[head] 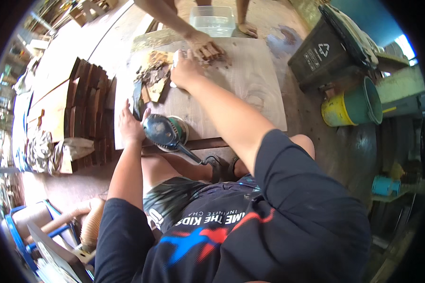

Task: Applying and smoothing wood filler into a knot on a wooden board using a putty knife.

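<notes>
A wooden panel [248,81] lies low before me. My right hand [187,70] is closed on a white object [174,84], mostly hidden by the fingers, near the panel's far middle. At the panel's left edge my left hand [131,123] has its fingers apart, with the thumb near a dark strip [137,99] and an electric sander [159,130]. The sander lies on the near left of the panel. Torn brown and yellowish pieces [157,85] are piled at the left. Another person's hand [207,46] touches brown crumbs [226,60] just beyond my right hand.
A clear plastic tub [212,22] stands beyond the panel, beside the other person's second hand [248,29]. Stacked wooden boards [88,106] stand at left. On the right are a dark bin [315,53] and a yellow and green bucket [354,104]. Ribbed hose [92,223] lies lower left.
</notes>
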### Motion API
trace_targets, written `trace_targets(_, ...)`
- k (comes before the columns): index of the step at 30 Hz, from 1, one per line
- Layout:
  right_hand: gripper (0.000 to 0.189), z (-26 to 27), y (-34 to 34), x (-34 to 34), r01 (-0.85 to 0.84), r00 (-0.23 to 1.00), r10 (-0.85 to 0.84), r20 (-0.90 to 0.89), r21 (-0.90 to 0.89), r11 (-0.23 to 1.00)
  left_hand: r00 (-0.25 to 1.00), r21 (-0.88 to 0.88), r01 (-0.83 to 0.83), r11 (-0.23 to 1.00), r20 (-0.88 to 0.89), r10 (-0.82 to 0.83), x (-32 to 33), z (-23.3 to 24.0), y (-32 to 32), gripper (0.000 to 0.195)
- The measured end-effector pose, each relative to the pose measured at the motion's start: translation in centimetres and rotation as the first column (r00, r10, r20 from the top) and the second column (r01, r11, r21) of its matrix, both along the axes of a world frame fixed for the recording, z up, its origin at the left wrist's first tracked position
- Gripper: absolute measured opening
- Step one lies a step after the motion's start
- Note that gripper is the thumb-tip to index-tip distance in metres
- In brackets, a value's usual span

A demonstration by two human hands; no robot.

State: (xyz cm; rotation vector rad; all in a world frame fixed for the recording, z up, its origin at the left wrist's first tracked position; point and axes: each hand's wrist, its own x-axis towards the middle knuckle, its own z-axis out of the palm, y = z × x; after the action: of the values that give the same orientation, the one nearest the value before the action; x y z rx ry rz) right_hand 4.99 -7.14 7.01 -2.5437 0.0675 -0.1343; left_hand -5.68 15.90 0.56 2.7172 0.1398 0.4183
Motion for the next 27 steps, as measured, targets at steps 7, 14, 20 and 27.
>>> trace_targets(7, 0.020, -2.7, -4.6, -0.3, -0.233, 0.972, 0.231, 0.037, 0.058, 0.971, 1.000, 0.031, 0.014, 0.999, -0.003, -0.014, 0.2, -0.8, 0.1, 0.088)
trace_targets(14, 0.040, 3.2, -21.9, -13.7, 0.297, 0.955, -0.262, -0.142, 0.388, 0.872, 0.995, 0.118, 0.035, 0.992, 0.088, -0.045, 1.2, -0.1, 0.7, 0.081)
trace_targets(20, 0.039, -4.7, -22.5, -15.4, 0.002, 0.978, 0.031, 0.208, -0.157, 0.988, 0.998, 0.171, 0.020, 0.985, -0.059, -0.010, 1.2, 0.4, 0.1, 0.086)
trace_targets(27, 0.037, -5.6, -22.9, -17.8, -0.306, 0.947, 0.315, 0.066, -0.120, 0.945, 0.998, 0.162, 0.018, 0.987, -0.057, -0.009, 0.7, 0.0, 0.6, 0.086)
